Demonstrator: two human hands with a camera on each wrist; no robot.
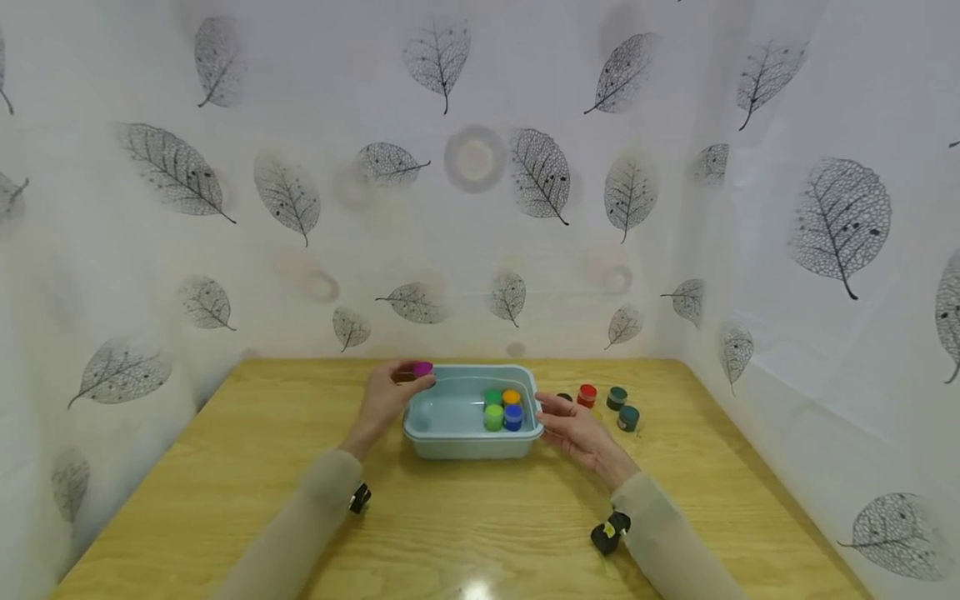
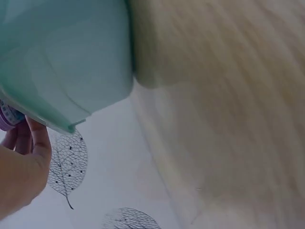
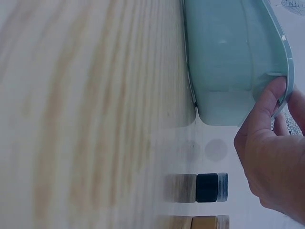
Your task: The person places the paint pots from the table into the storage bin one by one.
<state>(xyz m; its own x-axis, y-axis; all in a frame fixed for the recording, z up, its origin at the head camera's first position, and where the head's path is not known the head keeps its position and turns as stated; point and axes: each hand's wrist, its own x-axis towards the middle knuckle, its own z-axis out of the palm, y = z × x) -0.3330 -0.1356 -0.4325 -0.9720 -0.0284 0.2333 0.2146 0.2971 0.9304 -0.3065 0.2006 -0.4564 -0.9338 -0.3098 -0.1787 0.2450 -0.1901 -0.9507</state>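
A pale blue-green plastic basin (image 1: 471,448) stands on the wooden table. At its far left corner my left hand (image 1: 384,402) holds a small paint pot with a purple lid (image 1: 423,367), close to the rim. The left wrist view shows this pot (image 2: 10,117) between the fingers, partly hidden by the basin wall. My right hand (image 1: 581,435) pinches the basin's right rim, thumb and fingers on either side of it in the right wrist view. Inside the basin, at the right, sit a green pot (image 1: 492,397), an orange one (image 1: 512,397), a light green one (image 1: 493,417) and a blue one (image 1: 513,417).
To the right of the basin stand more pots: a red one (image 1: 587,396), a dark green one (image 1: 617,398) and a teal one (image 1: 628,418). A black pot (image 3: 207,187) and a yellow one (image 3: 204,222) are partly behind my right hand. A leaf-print curtain (image 1: 472,250) encloses the table.
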